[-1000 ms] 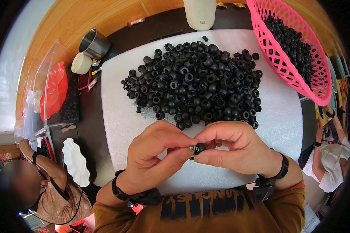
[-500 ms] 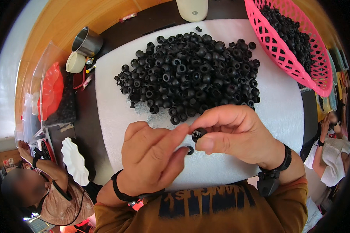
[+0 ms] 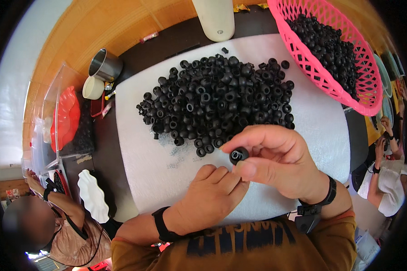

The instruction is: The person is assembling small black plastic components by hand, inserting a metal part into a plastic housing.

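Note:
Between thumb and fingertips, my right hand (image 3: 285,158) pinches a small round black plastic piece (image 3: 238,156). Its open end faces up, showing a pale ring or coil inside. My left hand (image 3: 212,194) lies just below and to the left, fingers curled in, close to the right thumb; whatever is in it is hidden. Beyond both hands, a large pile of hollow black pieces (image 3: 212,97) covers the middle of a white foam sheet (image 3: 144,176). Small knobbed black pieces (image 3: 142,108) sit at the pile's left edge.
A pink lattice basket (image 3: 371,101) full of black parts stands at the far right. A white cylinder (image 3: 217,27), metal cup (image 3: 105,65), cream cup (image 3: 93,88), red tray (image 3: 65,119) and white wavy dish (image 3: 91,196) surround the sheet. People (image 3: 72,226) sit at left and right.
My left hand has dropped lower and swung right, its fingers curling in. My right hand still holds the round black piece, now turned more upward. The black ring below it is out of sight.

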